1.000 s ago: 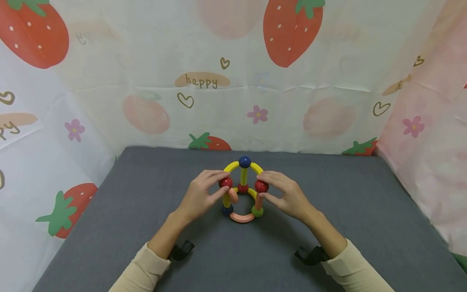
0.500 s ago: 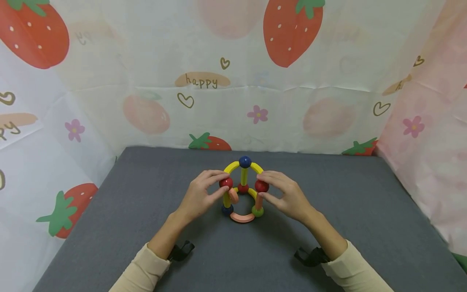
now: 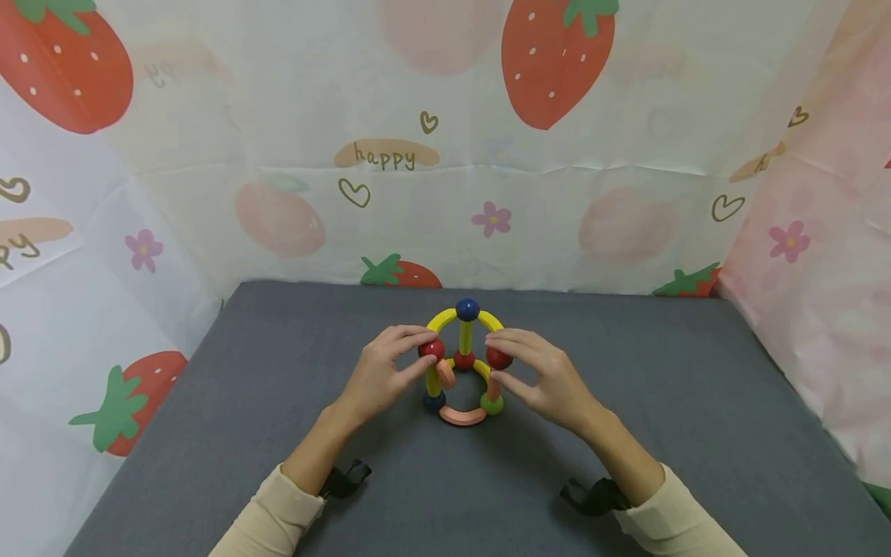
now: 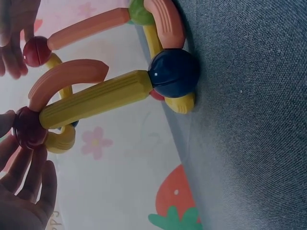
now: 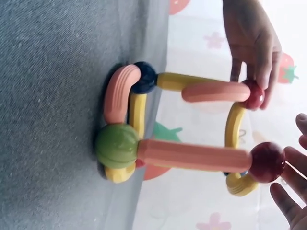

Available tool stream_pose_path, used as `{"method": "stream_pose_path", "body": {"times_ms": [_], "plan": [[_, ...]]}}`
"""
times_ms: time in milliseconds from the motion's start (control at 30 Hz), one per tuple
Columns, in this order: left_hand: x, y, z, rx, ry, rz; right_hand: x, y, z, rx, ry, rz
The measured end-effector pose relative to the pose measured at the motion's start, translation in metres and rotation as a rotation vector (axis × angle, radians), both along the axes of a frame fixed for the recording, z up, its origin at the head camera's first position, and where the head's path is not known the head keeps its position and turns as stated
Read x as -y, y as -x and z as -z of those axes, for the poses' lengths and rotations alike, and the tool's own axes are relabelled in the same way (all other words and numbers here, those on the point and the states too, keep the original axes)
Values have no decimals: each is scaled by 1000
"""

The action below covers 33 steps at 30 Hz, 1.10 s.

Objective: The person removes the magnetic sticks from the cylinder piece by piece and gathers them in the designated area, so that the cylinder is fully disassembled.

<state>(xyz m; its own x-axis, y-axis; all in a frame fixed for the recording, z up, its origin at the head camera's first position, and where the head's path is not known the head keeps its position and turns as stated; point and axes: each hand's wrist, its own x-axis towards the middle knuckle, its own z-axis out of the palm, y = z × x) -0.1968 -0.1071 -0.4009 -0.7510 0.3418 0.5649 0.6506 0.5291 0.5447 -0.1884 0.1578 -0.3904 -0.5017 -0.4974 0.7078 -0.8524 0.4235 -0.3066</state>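
Observation:
A frame of magnetic sticks and balls stands on the cloth. Its base has a blue ball [image 4: 174,73], a green ball [image 5: 116,145] and a curved pink stick [image 3: 462,416]. Thumb and fingertips of my left hand [image 3: 381,377] pinch the upper left red ball [image 3: 431,350]. From that ball a curved pink stick [image 4: 72,76] reaches out with its other end free. Fingers of my right hand [image 3: 550,377] touch the upper right red ball [image 5: 267,162], the thumb apart from it in the right wrist view. That ball sits on a straight pink stick [image 5: 194,155].
A dark blue ball [image 3: 467,309] tops the rear upright, joined by curved yellow sticks to both upper red balls. Grey cloth [image 3: 278,333] covers the table. Printed strawberry curtains [image 3: 522,255] close in the back and sides. Black straps [image 3: 595,495] hang at the wrists.
My right hand has shifted slightly down and left and loosened around its red ball. My left hand and the frame stay in place.

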Motion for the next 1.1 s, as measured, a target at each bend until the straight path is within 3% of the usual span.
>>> {"method": "stream_pose_path", "body": {"times_ms": [333, 567, 700, 833, 1100], "plan": [[0, 0, 1, 20, -23, 11, 15, -20, -7, -5, 51, -69], [2, 2, 3, 11, -31, 18, 36, -33, 6, 47, 141, -88], [2, 2, 3, 16, -34, 18, 51, -37, 18, 105, 194, -26], [3, 2, 2, 24, -36, 17, 62, -39, 27, 232, 218, 76], [2, 2, 2, 42, -34, 14, 77, -29, 38, 460, 275, 209]]}}
